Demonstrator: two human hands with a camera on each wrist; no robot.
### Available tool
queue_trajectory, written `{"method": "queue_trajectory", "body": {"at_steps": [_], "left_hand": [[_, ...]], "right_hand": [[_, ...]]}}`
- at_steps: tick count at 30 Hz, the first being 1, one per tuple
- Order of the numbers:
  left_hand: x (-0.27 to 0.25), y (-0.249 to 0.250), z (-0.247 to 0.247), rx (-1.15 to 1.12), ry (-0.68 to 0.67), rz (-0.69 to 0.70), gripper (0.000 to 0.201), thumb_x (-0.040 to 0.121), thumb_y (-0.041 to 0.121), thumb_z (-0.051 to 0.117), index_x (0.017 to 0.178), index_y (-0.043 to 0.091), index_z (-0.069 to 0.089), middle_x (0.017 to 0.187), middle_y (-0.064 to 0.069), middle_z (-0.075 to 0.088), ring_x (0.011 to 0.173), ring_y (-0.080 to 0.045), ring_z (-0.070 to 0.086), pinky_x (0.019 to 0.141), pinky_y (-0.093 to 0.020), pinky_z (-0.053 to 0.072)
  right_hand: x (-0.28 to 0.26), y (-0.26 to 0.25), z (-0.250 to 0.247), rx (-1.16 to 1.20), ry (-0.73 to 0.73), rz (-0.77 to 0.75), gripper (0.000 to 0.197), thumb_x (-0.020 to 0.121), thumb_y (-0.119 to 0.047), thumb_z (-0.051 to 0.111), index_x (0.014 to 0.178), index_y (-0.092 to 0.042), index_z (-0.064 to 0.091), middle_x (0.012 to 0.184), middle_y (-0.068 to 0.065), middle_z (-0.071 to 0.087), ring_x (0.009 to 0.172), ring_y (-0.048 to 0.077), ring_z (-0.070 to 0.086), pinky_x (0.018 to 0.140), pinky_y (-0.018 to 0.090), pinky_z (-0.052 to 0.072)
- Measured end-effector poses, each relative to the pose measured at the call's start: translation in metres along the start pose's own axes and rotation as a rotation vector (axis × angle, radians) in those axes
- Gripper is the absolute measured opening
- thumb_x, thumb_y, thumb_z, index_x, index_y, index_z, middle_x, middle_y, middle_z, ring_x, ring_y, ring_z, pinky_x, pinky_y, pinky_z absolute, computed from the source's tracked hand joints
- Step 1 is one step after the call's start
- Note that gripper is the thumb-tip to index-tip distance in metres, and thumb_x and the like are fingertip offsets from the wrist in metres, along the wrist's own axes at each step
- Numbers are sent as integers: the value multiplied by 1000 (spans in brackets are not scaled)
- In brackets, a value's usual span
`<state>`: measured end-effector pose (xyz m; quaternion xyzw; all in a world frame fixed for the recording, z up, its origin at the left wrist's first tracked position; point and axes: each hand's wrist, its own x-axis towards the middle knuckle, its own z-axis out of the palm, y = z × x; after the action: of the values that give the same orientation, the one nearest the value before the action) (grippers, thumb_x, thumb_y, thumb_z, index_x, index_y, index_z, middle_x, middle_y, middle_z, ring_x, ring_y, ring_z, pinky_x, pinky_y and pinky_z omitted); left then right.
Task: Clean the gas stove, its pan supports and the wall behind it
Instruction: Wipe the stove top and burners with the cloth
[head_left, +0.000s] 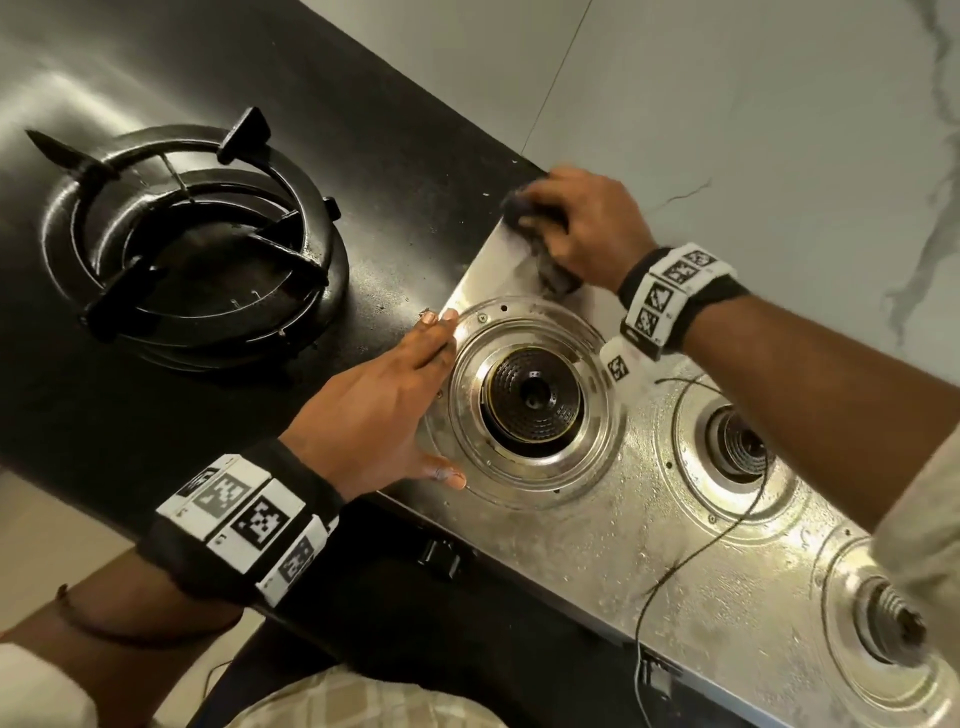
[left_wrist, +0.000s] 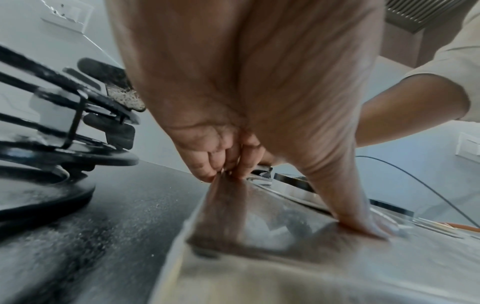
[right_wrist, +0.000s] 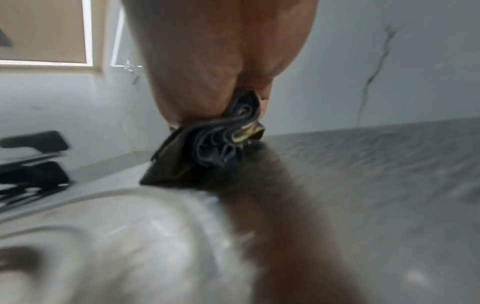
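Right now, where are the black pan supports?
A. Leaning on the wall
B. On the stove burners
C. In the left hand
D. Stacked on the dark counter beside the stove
D: the pan supports lie stacked on the dark counter, off the stove, whose burners are bare.

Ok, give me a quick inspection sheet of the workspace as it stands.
Surface: black counter, speckled with crumbs.
Job's things: steel stove wet and streaked; pan supports stacked on the counter, off the burners; dark cloth on the stove's far corner.
Clutter: nothing seen.
Grippers: right hand grips the cloth; left hand flat on the stove's edge.
Cables: thin black wire trails across the stove.
Surroundings: pale veined wall behind.
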<state>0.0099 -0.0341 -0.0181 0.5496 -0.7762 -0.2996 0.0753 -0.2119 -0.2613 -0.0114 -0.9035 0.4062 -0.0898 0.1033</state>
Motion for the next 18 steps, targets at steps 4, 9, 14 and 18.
{"method": "queue_trajectory", "body": {"at_steps": [4,9,14,18], "left_hand": [[1,1,2,-1,11,-6,137,62,68,87,167,22,13,175,9,1,160,-7,0,125,-29,13],[1,-2,3,-10,18,-2,135,64,67,87,167,23,13,175,10,1,160,-6,-1,124,-29,14],[1,-2,3,-31,8,-9,134,64,66,87,167,23,14,175,11,-2,160,-5,-3,127,-35,19],[1,1,2,-11,4,-13,133,65,66,87,167,21,15,175,10,-3,159,-5,-3,126,-33,17]], "right_hand": [[-1,10,-1,3,28,159,30,99,-38,57,120,-23,74,105,0,68,95,22,62,85,48,54],[-35,-31,1,99,-146,-187,29,104,-35,57,122,-20,73,106,-3,67,92,12,59,78,29,49],[-44,6,1,51,-77,-190,33,104,-35,54,125,-18,73,106,0,66,89,13,58,75,27,44],[-47,35,-6,8,78,62,27,100,-28,58,123,-26,72,107,-3,68,95,24,65,78,37,52]]}}
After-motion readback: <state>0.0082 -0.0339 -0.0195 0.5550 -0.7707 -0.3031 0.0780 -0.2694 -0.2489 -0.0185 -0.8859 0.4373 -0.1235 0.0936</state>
